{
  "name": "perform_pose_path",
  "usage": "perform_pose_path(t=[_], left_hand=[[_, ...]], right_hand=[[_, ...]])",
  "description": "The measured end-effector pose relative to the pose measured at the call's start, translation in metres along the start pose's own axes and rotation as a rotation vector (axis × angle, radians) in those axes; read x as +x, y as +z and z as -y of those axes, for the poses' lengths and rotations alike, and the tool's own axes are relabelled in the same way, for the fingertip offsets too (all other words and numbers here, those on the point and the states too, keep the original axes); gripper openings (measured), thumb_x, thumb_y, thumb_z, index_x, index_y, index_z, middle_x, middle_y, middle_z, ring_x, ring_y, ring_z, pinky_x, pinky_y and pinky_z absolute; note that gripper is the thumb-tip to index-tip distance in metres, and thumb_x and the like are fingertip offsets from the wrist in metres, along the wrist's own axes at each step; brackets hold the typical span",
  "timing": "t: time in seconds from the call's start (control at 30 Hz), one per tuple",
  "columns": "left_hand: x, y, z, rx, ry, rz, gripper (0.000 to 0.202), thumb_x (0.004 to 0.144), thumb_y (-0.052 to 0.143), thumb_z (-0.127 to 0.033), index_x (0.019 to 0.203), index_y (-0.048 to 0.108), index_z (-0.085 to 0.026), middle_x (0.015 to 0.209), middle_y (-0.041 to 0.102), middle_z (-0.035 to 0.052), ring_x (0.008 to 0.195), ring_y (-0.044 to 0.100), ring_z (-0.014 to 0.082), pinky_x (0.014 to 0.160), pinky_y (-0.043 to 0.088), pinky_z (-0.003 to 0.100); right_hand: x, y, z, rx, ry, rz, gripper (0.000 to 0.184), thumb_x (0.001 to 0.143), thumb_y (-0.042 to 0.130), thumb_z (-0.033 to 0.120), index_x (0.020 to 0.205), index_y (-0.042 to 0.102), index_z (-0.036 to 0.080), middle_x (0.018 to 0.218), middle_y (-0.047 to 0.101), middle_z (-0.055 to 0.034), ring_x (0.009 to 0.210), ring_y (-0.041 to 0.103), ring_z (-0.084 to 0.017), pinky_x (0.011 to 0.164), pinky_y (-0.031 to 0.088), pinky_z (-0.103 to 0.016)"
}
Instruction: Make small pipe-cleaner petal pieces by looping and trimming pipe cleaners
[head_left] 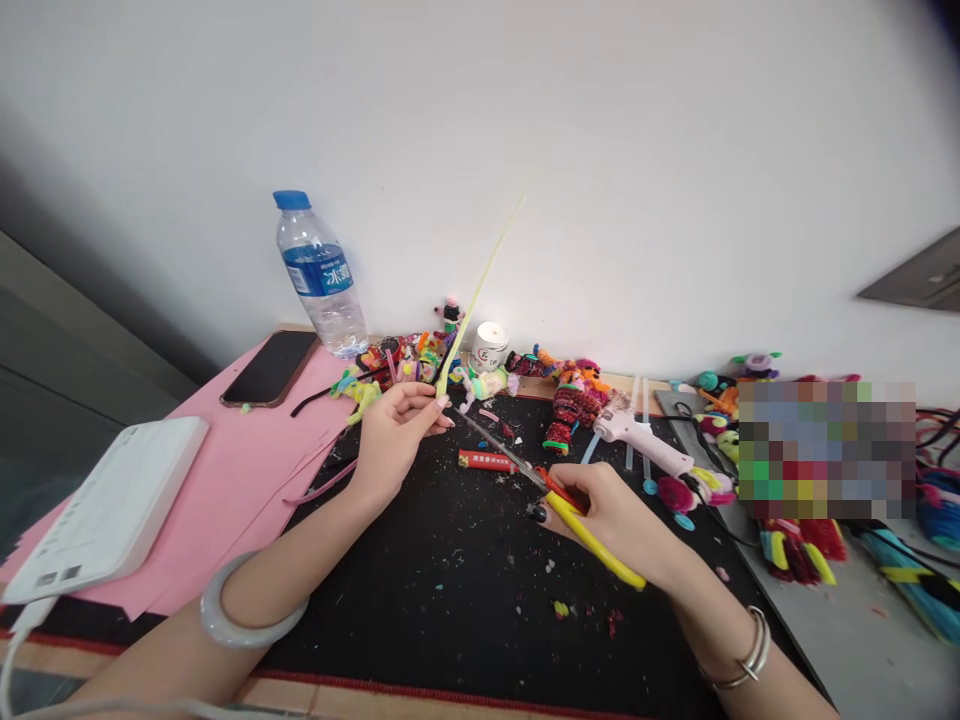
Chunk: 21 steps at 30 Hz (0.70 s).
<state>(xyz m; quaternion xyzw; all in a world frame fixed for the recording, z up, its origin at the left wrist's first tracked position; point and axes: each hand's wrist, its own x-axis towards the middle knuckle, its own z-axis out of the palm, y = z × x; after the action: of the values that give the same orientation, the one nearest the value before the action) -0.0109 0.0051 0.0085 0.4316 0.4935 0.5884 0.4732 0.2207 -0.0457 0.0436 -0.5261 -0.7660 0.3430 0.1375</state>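
Note:
Between the thumb and fingers of my left hand (pixel 401 435) is a pale yellow pipe cleaner (pixel 480 285), its long end slanting up and right against the wall. My right hand (pixel 611 515) grips scissors (pixel 596 545) with yellow and red handles. Their blades point left, and the tips come close to the fingertips of my left hand; whether they touch the pipe cleaner I cannot tell. Beneath the blades, a small red tube (pixel 487 460) with white lettering lies on the black mat (pixel 420 600). Bits of fluff are scattered around it.
A water bottle (pixel 319 275) leans against the wall beside a phone (pixel 271 368) on pink sheets (pixel 202 440). A white box with a cable (pixel 112 505) sits at left. Pipe-cleaner figures (pixel 574 400) line the back, near a paper cup (pixel 491 345) and a glue gun (pixel 645 440).

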Motion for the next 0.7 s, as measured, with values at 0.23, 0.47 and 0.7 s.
perform_pose_path(t=[0.23,0.47,0.7], left_hand=[[-0.015,0.005,0.000,0.152,0.085,0.119,0.019,0.073,0.065,-0.027,0.085,0.056,-0.015,0.070,0.062,-0.0004,0.061,0.065,0.0139,0.063,0.055,0.026],[-0.022,0.005,0.001,0.219,0.149,0.172,0.014,0.076,0.062,-0.025,0.086,0.055,-0.017,0.072,0.061,0.0000,0.063,0.066,0.0144,0.063,0.054,0.025],[-0.025,0.005,-0.001,0.286,0.236,0.197,0.007,0.078,0.060,-0.021,0.082,0.057,-0.016,0.073,0.063,0.0011,0.061,0.066,0.0138,0.059,0.054,0.022]], right_hand=[[-0.004,0.024,0.015,-0.029,0.054,-0.107,0.023,0.070,0.058,0.026,0.067,0.036,0.021,0.059,0.040,0.0069,0.052,0.031,-0.009,0.045,0.023,-0.020],[-0.005,0.033,0.015,-0.234,0.123,-0.252,0.029,0.073,0.058,0.035,0.070,0.032,0.023,0.065,0.047,0.0026,0.054,0.040,-0.014,0.051,0.026,-0.024],[-0.002,0.036,0.014,-0.299,0.147,-0.275,0.032,0.076,0.055,0.040,0.068,0.030,0.023,0.063,0.046,0.0025,0.054,0.043,-0.015,0.052,0.026,-0.025]])
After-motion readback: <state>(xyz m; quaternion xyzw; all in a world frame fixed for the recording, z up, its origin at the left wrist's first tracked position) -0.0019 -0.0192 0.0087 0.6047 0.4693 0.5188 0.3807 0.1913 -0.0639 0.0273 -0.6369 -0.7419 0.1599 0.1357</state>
